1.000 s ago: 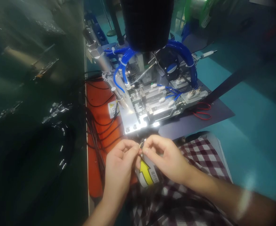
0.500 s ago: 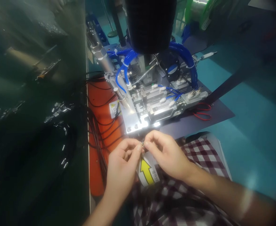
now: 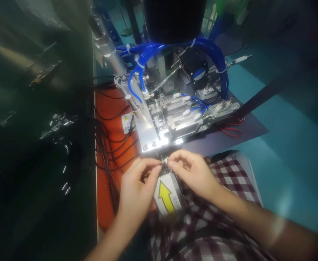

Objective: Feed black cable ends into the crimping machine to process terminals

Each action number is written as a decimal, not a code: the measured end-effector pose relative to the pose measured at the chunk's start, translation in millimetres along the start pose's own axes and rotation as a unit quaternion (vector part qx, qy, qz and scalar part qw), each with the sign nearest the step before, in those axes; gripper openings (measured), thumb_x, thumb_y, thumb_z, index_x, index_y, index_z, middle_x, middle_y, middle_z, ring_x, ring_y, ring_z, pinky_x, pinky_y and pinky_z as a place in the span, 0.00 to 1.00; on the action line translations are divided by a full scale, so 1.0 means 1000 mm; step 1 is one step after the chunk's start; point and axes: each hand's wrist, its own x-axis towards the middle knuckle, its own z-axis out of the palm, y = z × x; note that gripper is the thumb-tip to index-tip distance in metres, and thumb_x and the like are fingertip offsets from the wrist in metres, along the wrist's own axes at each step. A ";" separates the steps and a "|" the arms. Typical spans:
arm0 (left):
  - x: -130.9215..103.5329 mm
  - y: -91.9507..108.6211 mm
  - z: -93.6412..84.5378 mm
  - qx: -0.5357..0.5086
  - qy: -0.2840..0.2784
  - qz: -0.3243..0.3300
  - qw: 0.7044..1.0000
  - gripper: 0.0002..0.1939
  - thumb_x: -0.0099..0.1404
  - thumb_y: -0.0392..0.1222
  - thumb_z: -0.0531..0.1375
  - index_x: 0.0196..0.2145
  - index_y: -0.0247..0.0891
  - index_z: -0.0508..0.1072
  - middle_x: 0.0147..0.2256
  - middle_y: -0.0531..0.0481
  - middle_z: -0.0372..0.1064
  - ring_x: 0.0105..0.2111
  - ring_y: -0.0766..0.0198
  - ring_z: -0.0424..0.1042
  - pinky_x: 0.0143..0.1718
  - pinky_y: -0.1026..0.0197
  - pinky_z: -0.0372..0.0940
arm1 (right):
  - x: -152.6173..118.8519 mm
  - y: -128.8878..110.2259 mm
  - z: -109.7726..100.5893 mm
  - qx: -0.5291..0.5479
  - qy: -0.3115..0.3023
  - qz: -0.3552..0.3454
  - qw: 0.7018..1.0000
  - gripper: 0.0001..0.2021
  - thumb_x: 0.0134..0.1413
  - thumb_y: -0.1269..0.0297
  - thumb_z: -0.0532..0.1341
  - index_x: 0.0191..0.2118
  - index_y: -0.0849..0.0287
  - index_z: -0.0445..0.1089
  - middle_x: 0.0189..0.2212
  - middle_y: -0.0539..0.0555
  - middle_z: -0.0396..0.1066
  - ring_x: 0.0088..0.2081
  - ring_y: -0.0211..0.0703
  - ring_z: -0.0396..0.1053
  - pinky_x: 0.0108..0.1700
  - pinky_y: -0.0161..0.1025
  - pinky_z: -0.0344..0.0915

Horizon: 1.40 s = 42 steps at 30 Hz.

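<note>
My left hand and my right hand meet fingertip to fingertip in front of the metal machine. Both are closed in a pinch at a small, pale part between them, too small to name. Just below the fingertips lies a white label with a yellow arrow. The machine's bright metal plate is a little beyond my fingers.
Blue hoses arch over the machine under a black cylinder. Black cables cross the orange base. Small shiny parts lie on the dark table at left. A red wire loop sits at right.
The view has shifted slightly, so the machine's left side appears further left. My fingertips have parted a little, and the small pale part between them shows more.
</note>
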 end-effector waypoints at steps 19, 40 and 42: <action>0.006 -0.020 -0.011 0.110 -0.054 0.196 0.973 0.12 0.65 0.29 0.56 0.42 0.37 0.76 0.34 0.49 0.67 0.36 0.66 0.69 0.36 0.65 0.65 | 0.008 0.017 -0.006 -0.032 -0.031 0.008 0.999 0.06 0.59 0.65 0.57 0.32 0.59 0.67 0.25 0.48 0.65 0.25 0.37 0.61 0.28 0.35 0.59; 0.014 -0.028 -0.017 0.202 -0.076 0.312 0.925 0.16 0.66 0.27 0.52 0.46 0.38 0.72 0.39 0.46 0.65 0.39 0.62 0.68 0.36 0.62 0.66 | 0.010 0.018 -0.006 -0.173 -0.002 -0.084 0.981 0.05 0.59 0.69 0.57 0.32 0.58 0.67 0.27 0.49 0.69 0.29 0.40 0.66 0.35 0.37 0.62; 0.014 -0.028 -0.017 0.196 -0.074 0.313 0.926 0.17 0.66 0.26 0.52 0.47 0.40 0.72 0.39 0.47 0.65 0.39 0.62 0.68 0.36 0.62 0.66 | 0.010 0.018 -0.006 -0.183 0.003 -0.090 0.979 0.05 0.59 0.70 0.57 0.32 0.58 0.67 0.27 0.49 0.69 0.29 0.39 0.66 0.35 0.37 0.62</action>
